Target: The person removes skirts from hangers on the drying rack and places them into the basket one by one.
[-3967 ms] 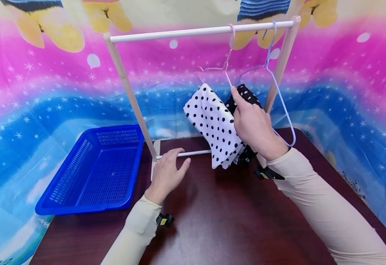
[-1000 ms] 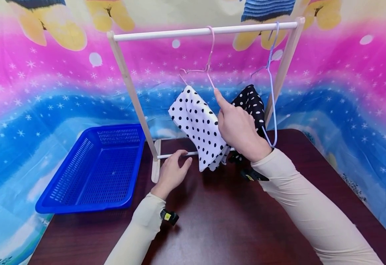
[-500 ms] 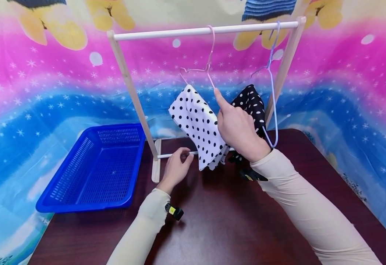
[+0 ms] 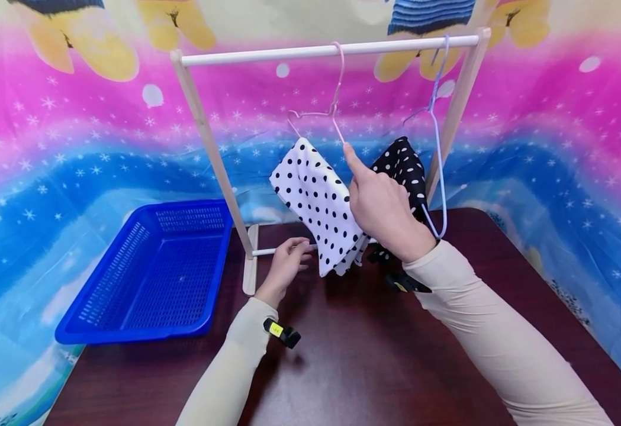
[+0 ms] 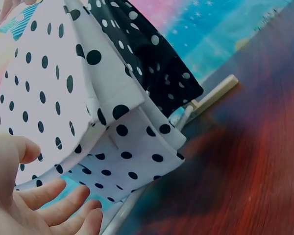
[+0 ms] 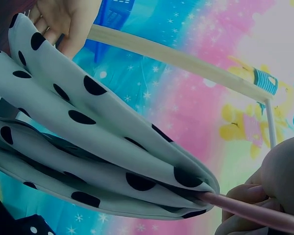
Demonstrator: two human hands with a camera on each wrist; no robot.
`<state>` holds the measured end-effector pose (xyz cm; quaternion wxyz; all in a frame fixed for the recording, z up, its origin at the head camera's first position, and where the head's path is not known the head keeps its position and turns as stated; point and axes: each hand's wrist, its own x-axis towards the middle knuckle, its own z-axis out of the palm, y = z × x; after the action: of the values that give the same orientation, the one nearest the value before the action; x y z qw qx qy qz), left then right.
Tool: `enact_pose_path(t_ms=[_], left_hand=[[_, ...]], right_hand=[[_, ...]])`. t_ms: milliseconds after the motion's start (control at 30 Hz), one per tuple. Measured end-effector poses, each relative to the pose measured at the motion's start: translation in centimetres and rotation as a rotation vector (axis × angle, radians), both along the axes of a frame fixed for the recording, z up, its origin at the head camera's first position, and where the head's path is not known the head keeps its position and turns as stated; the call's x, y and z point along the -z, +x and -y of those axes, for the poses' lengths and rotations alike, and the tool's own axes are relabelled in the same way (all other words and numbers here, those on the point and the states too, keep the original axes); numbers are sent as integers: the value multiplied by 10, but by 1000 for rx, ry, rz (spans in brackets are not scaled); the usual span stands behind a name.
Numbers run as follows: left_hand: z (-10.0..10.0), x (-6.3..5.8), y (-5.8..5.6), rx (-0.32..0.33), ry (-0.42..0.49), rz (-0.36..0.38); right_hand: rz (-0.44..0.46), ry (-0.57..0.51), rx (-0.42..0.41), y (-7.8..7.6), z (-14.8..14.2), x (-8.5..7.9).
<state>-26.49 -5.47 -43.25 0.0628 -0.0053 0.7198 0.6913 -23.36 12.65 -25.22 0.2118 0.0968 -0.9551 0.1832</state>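
The tabletop (image 4: pixel 374 355) is dark reddish-brown with visible wood grain, a glossy finish and a rounded far right corner. A blue plastic basket (image 4: pixel 174 284) with perforated walls and base rests upright at the left side, its rim reaching past the tabletop's left edge in the head view. To its right, a pale wooden rack (image 4: pixel 212 148) stands upright on flat feet (image 4: pixel 250 278), joined by a white lower crossbar (image 4: pixel 264 252).
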Motion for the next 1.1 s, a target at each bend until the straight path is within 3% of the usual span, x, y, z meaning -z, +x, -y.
enact_pose_path(t_ms=[300, 600, 867, 1100], left_hand=[[-6, 1, -5, -20, 151, 105], [-12, 4, -11, 41, 349, 255], [-16, 3, -14, 120, 429, 283], [-14, 1, -16, 98, 497, 315]], right_hand=[[-10, 7, -6, -1, 0, 1], [-10, 16, -10, -1, 0, 1], [-18, 20, -12, 0, 0, 1], [-15, 31, -12, -1, -2, 0]])
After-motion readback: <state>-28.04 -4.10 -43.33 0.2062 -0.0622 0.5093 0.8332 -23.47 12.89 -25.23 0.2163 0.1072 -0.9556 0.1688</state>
